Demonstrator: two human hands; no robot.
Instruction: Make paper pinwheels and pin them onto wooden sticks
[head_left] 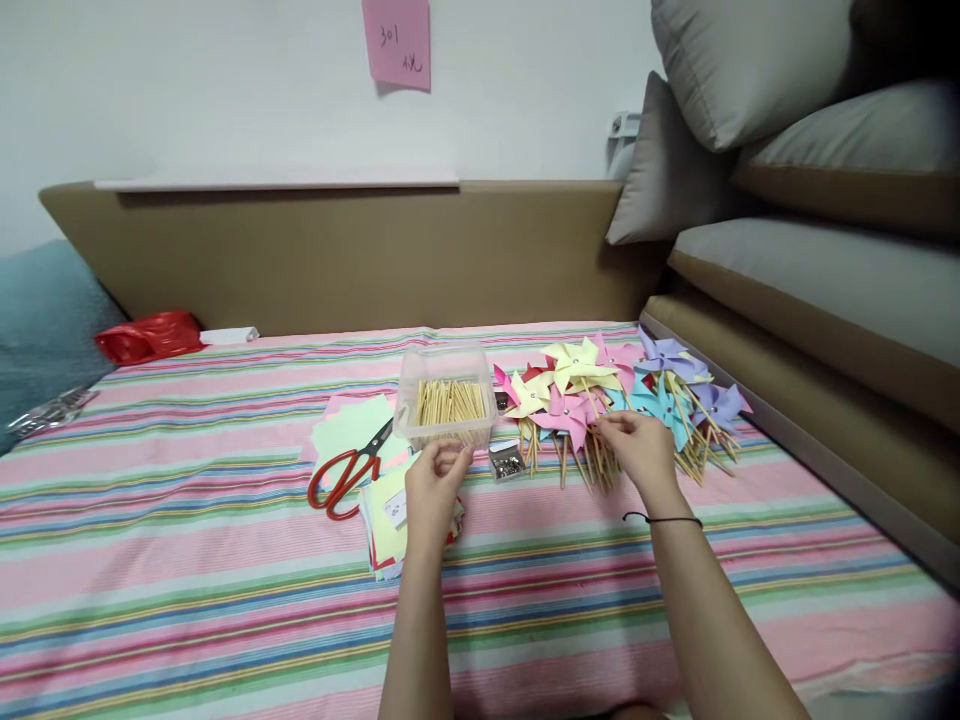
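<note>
My right hand (pixel 637 445) is closed at the near side of a heap of paper pinwheels, its fingertips pinching the stick of a yellow pinwheel (pixel 577 365). Beneath and around it lie pink pinwheels (pixel 568 412), blue pinwheels (pixel 670 415) and purple pinwheels (pixel 718 407) on wooden sticks. My left hand (pixel 437 480) hovers in front of a clear plastic box (pixel 409 400) of wooden sticks (pixel 450 403). Its fingers are loosely curled and apart, with nothing visible in them. Between my hands sits a small open case of metal fasteners (pixel 508 463).
Red-handled scissors (pixel 349 475) rest on pale paper sheets (pixel 349 430), beside a stack of coloured paper squares (pixel 386 530). A red plastic bag (pixel 154 337) lies far left on the striped cloth (pixel 225 600). Grey cushions (pixel 825 300) line the right side.
</note>
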